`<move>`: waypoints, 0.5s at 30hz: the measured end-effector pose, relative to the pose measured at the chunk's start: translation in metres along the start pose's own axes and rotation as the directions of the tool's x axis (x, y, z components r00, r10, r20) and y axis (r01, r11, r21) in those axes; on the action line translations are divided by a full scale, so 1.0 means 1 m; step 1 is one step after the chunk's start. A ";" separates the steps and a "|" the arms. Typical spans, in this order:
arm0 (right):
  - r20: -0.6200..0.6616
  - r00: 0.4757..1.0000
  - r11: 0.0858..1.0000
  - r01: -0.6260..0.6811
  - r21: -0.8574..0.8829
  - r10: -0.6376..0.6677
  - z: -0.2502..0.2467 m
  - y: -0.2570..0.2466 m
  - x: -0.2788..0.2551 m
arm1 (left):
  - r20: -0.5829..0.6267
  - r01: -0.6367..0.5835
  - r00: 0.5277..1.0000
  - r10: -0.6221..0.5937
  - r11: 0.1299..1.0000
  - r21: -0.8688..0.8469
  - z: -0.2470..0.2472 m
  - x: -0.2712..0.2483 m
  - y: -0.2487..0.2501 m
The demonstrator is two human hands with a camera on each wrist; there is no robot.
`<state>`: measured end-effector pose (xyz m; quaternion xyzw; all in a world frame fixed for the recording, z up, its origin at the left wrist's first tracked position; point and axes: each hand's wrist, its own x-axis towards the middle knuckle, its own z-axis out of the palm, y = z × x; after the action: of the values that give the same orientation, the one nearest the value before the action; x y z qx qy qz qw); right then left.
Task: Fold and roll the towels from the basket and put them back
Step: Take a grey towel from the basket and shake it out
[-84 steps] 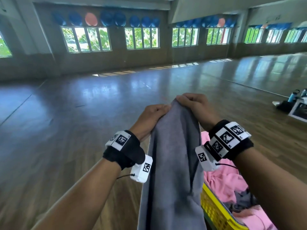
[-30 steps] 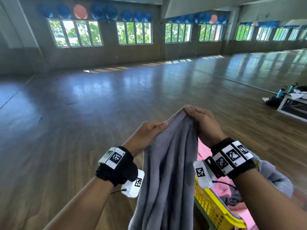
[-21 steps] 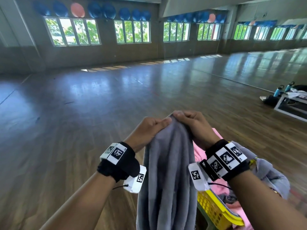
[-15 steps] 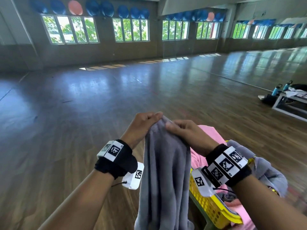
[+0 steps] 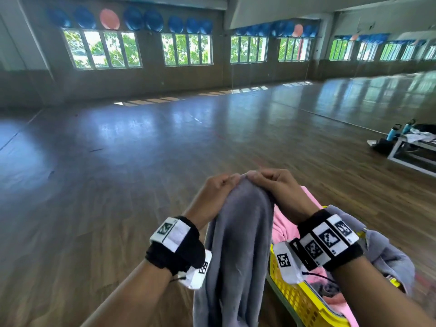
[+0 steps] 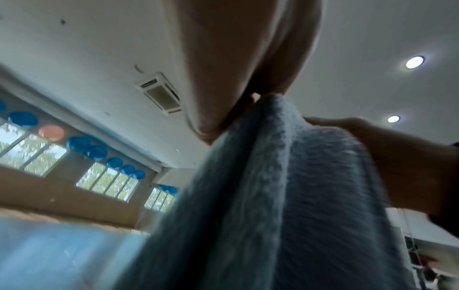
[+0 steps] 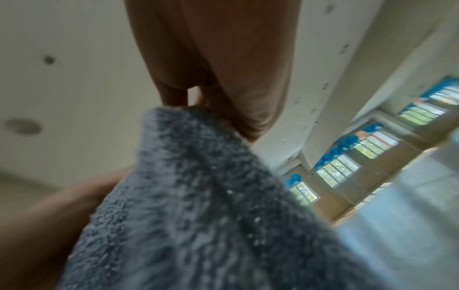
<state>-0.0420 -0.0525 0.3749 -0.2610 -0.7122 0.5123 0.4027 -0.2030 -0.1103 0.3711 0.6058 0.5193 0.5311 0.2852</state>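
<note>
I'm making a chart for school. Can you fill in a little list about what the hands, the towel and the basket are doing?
left hand: pinches the top edge of the grey towel
right hand: pinches the same top edge, beside the left hand
grey towel: held up, hanging down in loose folds
yellow basket: low on the right, below the right wrist
in the basket: pink towel
floor: shiny wood

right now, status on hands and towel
Both hands, left and right, pinch grey towel top edge. Towel hangs unfolded beside basket. Nothing in the way.
</note>
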 end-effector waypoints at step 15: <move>-0.083 0.994 0.982 -0.050 0.182 0.066 0.003 0.002 0.008 | 0.044 0.082 0.996 -0.079 0.994 -0.068 -0.011 -0.001 0.000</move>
<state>-0.0486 -0.0466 0.3752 -0.2671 -0.6366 0.5737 0.4407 -0.2129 -0.1137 0.3736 0.5848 0.5184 0.5243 0.3382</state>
